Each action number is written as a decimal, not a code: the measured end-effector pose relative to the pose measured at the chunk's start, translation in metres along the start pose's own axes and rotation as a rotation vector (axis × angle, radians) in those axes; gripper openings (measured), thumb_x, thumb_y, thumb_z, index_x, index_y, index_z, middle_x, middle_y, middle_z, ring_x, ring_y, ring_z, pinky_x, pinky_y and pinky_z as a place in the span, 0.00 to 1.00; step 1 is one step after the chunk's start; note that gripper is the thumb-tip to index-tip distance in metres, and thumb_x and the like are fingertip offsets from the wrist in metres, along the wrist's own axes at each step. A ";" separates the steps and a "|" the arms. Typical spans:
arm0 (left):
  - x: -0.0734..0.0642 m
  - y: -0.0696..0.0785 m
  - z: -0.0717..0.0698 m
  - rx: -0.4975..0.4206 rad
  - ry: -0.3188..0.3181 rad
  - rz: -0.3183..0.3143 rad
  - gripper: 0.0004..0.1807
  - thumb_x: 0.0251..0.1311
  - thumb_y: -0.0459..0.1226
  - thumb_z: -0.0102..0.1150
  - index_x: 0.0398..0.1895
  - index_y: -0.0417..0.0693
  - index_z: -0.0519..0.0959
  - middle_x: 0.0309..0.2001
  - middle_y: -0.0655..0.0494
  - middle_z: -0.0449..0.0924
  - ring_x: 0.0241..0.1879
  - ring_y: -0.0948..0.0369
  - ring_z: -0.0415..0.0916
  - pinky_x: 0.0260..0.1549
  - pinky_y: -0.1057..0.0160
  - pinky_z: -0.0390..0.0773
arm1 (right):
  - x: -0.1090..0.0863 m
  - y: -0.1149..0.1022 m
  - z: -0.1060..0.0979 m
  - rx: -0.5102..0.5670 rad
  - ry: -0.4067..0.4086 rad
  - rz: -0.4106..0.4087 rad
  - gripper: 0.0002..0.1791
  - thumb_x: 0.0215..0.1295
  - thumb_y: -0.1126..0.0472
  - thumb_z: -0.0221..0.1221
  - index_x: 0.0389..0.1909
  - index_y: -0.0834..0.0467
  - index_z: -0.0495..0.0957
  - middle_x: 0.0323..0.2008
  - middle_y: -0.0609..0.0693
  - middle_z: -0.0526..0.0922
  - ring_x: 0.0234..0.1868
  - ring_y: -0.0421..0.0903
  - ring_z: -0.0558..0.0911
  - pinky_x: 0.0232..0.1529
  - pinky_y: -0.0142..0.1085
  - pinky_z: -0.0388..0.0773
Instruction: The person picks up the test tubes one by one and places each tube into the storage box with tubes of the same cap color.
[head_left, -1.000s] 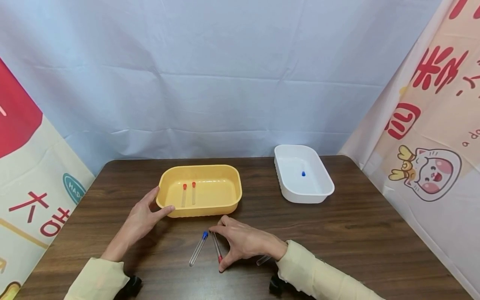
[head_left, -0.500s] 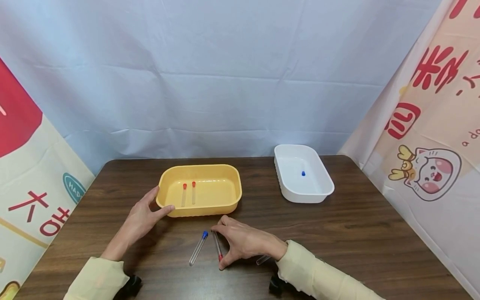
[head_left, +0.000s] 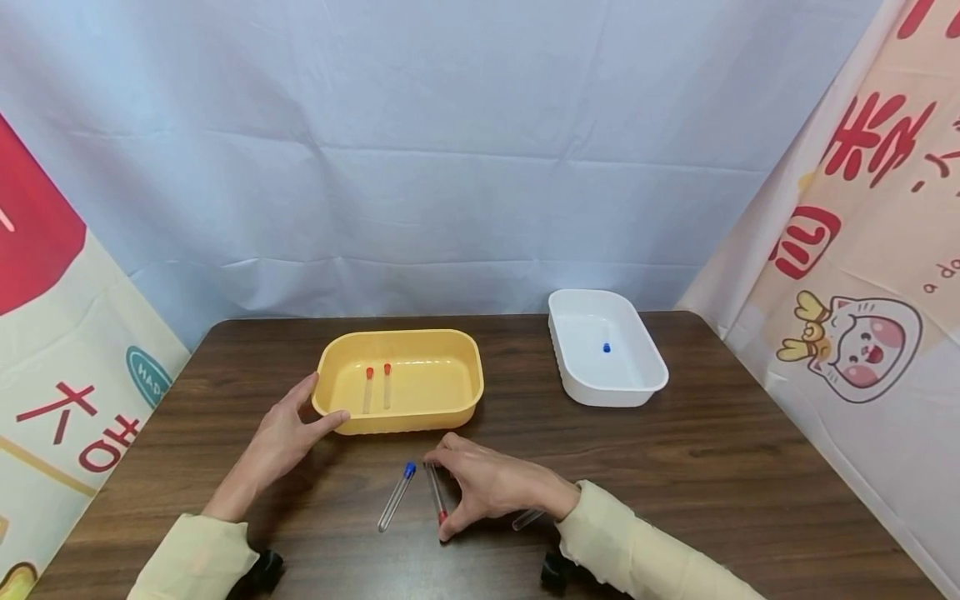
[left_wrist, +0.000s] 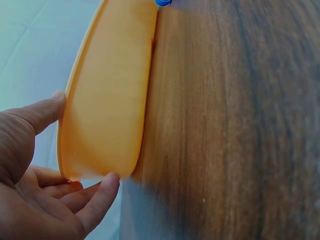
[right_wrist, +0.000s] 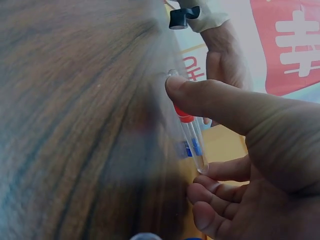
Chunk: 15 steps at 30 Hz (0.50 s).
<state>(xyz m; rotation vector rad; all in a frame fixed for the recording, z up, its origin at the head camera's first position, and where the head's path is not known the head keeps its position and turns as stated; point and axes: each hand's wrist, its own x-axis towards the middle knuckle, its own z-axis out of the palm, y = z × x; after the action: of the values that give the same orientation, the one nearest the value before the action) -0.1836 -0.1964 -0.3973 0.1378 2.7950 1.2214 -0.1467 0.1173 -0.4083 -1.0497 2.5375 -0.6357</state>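
My left hand [head_left: 277, 437] holds the left front corner of a yellow tray [head_left: 397, 423], thumb on the near side and fingers round the end. In the left wrist view its fingertips touch the tray's wall [left_wrist: 107, 100]. Two red-capped test tubes [head_left: 368, 393] lie inside. In front of the tray, my right hand [head_left: 491, 482] pinches another red-capped test tube [head_left: 436, 492] lengthwise. The right wrist view has the thumb by the red cap [right_wrist: 186, 116] and the index finger at the rounded end. A blue-capped test tube [head_left: 396, 498] lies just left of it.
A white tray [head_left: 615, 397] stands at the back right with a small blue cap [head_left: 607, 347] showing inside. Another clear tube [head_left: 527, 520] lies partly hidden under my right wrist. All stand on a dark wooden table [head_left: 712, 433], with a pale cloth [head_left: 450, 167] behind.
My right hand's index finger has shifted slightly right along with the far end of the red-capped tube. The left hand and the trays have stayed put.
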 end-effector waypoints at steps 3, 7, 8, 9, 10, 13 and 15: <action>0.000 0.000 0.000 -0.003 0.002 0.001 0.54 0.68 0.52 0.67 0.82 0.35 0.47 0.80 0.32 0.48 0.77 0.36 0.50 0.70 0.33 0.58 | -0.001 0.001 -0.001 0.029 -0.001 -0.018 0.48 0.49 0.45 0.81 0.69 0.59 0.73 0.46 0.42 0.70 0.42 0.36 0.70 0.41 0.26 0.72; 0.000 0.000 0.000 0.002 0.004 0.001 0.54 0.68 0.53 0.67 0.82 0.35 0.47 0.80 0.32 0.48 0.77 0.36 0.50 0.70 0.33 0.57 | -0.003 0.001 -0.004 0.061 -0.001 -0.042 0.46 0.50 0.46 0.81 0.68 0.59 0.73 0.45 0.43 0.71 0.43 0.37 0.71 0.41 0.26 0.73; 0.000 0.000 0.000 0.003 0.004 0.002 0.54 0.68 0.53 0.67 0.82 0.35 0.47 0.80 0.32 0.48 0.77 0.36 0.49 0.70 0.33 0.57 | -0.003 0.001 -0.004 0.067 -0.001 -0.049 0.46 0.51 0.46 0.80 0.68 0.59 0.73 0.46 0.43 0.71 0.43 0.37 0.72 0.42 0.26 0.73; -0.001 0.000 0.000 0.002 0.004 0.003 0.54 0.68 0.53 0.67 0.82 0.35 0.47 0.80 0.32 0.48 0.77 0.36 0.50 0.70 0.33 0.57 | -0.003 0.000 -0.005 0.074 -0.001 -0.056 0.46 0.51 0.46 0.80 0.68 0.59 0.73 0.46 0.43 0.72 0.44 0.37 0.73 0.42 0.26 0.73; -0.001 0.000 0.000 0.002 0.005 0.005 0.54 0.68 0.53 0.67 0.82 0.35 0.47 0.80 0.32 0.48 0.77 0.36 0.50 0.70 0.33 0.57 | -0.004 0.000 -0.007 0.080 -0.001 -0.062 0.46 0.51 0.46 0.80 0.68 0.59 0.73 0.47 0.43 0.72 0.45 0.37 0.73 0.42 0.26 0.74; -0.001 0.000 0.000 0.003 0.004 0.007 0.54 0.68 0.53 0.66 0.82 0.35 0.47 0.80 0.32 0.48 0.77 0.35 0.50 0.70 0.33 0.58 | -0.005 -0.003 -0.010 0.102 0.001 -0.077 0.46 0.52 0.47 0.80 0.69 0.58 0.71 0.48 0.44 0.72 0.47 0.39 0.74 0.42 0.26 0.74; 0.000 0.000 0.000 0.005 0.004 0.008 0.54 0.68 0.53 0.66 0.82 0.34 0.47 0.80 0.31 0.48 0.77 0.35 0.50 0.69 0.33 0.58 | -0.006 -0.004 -0.013 0.109 0.010 -0.081 0.46 0.52 0.47 0.80 0.69 0.58 0.71 0.49 0.44 0.72 0.47 0.40 0.75 0.42 0.26 0.75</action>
<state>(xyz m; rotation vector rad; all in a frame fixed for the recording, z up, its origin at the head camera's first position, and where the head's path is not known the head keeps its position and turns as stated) -0.1832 -0.1967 -0.3975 0.1474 2.8044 1.2179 -0.1456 0.1227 -0.3947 -1.1175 2.4487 -0.7928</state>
